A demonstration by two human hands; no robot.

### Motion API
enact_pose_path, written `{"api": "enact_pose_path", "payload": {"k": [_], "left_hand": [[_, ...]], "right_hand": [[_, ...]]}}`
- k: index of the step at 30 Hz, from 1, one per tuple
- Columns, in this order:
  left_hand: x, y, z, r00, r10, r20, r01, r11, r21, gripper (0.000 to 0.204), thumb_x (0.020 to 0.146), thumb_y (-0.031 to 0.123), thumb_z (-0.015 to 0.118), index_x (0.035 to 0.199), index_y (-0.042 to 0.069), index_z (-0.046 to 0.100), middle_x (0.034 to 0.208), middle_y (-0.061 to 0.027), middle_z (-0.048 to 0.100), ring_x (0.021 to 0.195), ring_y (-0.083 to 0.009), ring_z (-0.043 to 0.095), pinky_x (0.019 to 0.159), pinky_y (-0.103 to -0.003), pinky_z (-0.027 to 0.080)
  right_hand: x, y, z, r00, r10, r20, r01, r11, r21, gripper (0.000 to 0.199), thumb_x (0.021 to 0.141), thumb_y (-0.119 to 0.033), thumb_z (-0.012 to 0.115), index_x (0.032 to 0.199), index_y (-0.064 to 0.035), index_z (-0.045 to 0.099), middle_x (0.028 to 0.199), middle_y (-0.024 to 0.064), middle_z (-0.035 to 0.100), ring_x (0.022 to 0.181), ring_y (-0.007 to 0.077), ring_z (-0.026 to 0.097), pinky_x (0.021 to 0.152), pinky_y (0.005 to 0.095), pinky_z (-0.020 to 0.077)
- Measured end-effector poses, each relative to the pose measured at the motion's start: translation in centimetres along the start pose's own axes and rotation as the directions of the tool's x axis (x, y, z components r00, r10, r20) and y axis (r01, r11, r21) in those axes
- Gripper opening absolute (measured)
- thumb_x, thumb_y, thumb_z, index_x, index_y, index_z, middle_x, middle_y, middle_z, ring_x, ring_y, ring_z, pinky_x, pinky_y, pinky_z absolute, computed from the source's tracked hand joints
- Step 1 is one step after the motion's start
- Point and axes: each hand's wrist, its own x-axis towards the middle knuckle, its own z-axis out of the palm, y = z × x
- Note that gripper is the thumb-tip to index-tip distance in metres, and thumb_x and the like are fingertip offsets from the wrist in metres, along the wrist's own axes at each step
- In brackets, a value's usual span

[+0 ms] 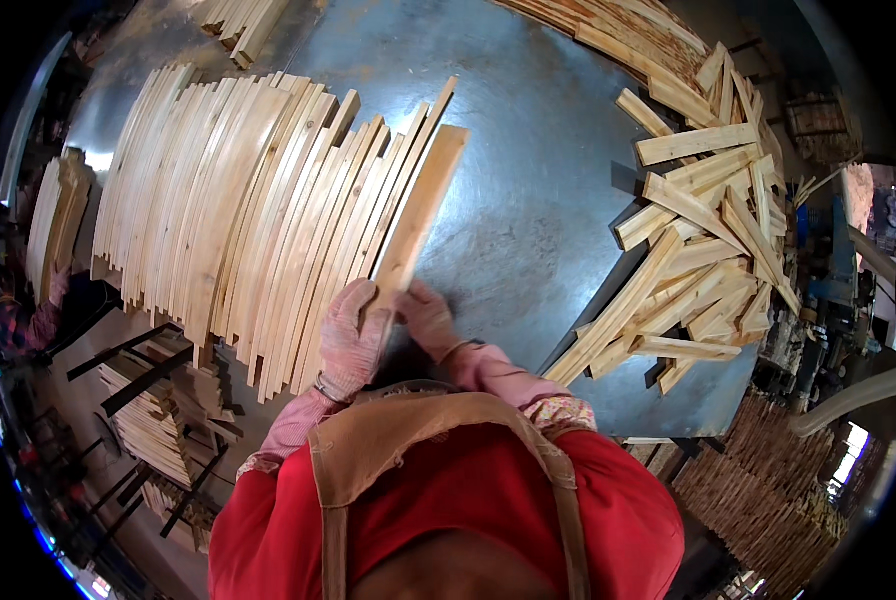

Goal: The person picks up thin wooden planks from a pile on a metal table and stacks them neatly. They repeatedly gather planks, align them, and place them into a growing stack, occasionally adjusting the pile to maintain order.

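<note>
A wide wooden board (423,205) stands slightly apart at the right end of a long row of wooden strips (238,190) on the metal table (528,220). Around its near end are both of my gloved hands. My left hand (353,342) grips it from the left, its fingers against the neighbouring strips and its thumb near the board's end. From the right, my right hand (429,320) closes on the same end, its fingers partly hidden and a little blurred. The strips' near ends are uneven, and some reach past the table's front edge.
A loose heap of short wood pieces (708,230) covers the table's right side, with longer boards (618,35) behind it. More strips (243,25) lie at the far left. Racks with stacked wood (148,420) stand below left. Another person's hand (59,285) touches a bundle (56,220) further left.
</note>
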Motion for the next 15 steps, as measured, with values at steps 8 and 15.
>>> {"api": "enact_pose_path", "payload": {"k": [8,15], "left_hand": [[0.8,0.8,0.6,0.782,-0.340,0.522,0.518,0.820,-0.243,0.055,0.098,0.026,0.075,0.142,-0.002,0.060,0.115,-0.0171,0.076,0.105,-0.0238,0.072,0.094,-0.037,0.056],[6.2,0.9,0.9,0.802,-0.368,0.470,0.528,0.805,-0.270,0.040,0.100,0.023,0.072,0.129,-0.003,0.064,0.102,-0.0072,0.073,0.084,-0.0159,0.068,0.078,-0.033,0.057]], "right_hand": [[1.3,-11.6,-3.5,0.999,0.021,0.029,-0.021,1.000,0.018,0.048,0.104,-0.028,0.068,0.145,-0.0051,0.062,0.104,-0.0050,0.067,0.082,0.0052,0.056,0.071,0.0225,0.0462],[6.7,-14.0,-3.6,1.000,-0.022,0.007,0.021,0.993,0.114,0.055,0.104,-0.030,0.068,0.151,-0.0036,0.057,0.116,0.0033,0.071,0.093,0.0107,0.067,0.082,0.0281,0.0556]]}}
